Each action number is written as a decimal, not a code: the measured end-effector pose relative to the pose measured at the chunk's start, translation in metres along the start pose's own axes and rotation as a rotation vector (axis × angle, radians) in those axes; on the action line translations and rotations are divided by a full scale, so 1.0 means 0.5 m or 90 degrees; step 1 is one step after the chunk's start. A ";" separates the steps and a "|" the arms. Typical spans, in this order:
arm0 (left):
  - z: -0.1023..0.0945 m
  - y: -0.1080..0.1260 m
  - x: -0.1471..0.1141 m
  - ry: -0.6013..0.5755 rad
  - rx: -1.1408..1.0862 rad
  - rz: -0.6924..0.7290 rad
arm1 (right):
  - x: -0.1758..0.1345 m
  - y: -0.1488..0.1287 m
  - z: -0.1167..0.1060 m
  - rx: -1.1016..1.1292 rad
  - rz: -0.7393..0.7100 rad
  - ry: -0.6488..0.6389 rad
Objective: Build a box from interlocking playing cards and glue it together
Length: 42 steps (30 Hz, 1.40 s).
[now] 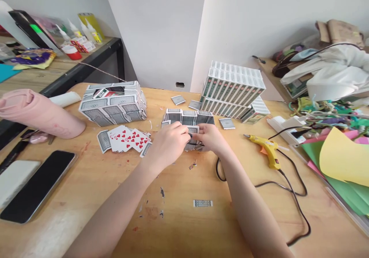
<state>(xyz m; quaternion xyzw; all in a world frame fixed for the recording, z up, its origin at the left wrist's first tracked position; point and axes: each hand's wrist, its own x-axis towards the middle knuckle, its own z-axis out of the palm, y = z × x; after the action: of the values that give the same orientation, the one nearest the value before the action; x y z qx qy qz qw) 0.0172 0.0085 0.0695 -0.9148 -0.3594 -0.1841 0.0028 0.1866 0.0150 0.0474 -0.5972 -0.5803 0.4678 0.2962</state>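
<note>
An open-topped box built from grey-backed playing cards (190,114) stands mid-table in front of me. At its near side my left hand (173,139) is closed, its fingertips pinched near a grey-patterned playing card (193,129). My right hand (210,137) grips the right end of that same card between thumb and fingers. Both hands hide much of the box's near wall. Left of them lies a fanned pile of playing cards (127,138), several face up with red hearts. Behind the pile sits a larger card-built box (112,102) with an opening on top.
Boxed card decks (230,85) are stacked at the back right. A yellow glue gun (266,148) with a trailing black cable lies to the right. At left are a pink tumbler (43,112) and a phone (40,185). A cut card strip (203,203) lies in front.
</note>
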 end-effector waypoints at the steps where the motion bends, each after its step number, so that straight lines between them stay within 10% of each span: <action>1: 0.004 0.000 0.000 0.010 -0.001 0.007 | -0.001 0.000 -0.003 -0.003 0.001 -0.005; 13: 0.036 -0.016 -0.003 0.047 -0.034 0.074 | 0.004 0.007 0.003 -0.180 -0.058 0.174; 21: 0.052 -0.024 -0.012 0.099 -0.059 0.096 | -0.073 -0.047 -0.044 -0.372 -0.180 0.112; 28: 0.058 -0.017 -0.009 0.096 -0.047 0.083 | -0.089 -0.040 0.019 -0.665 -0.164 0.109; 42: 0.020 -0.026 -0.004 0.044 -0.109 0.020 | -0.079 0.018 0.031 -0.606 -0.270 0.225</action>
<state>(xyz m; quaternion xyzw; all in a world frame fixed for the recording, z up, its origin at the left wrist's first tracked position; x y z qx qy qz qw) 0.0108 0.0180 0.0580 -0.9103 -0.3279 -0.2456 -0.0601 0.1809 -0.0273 0.0419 -0.6047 -0.7768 -0.0233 0.1743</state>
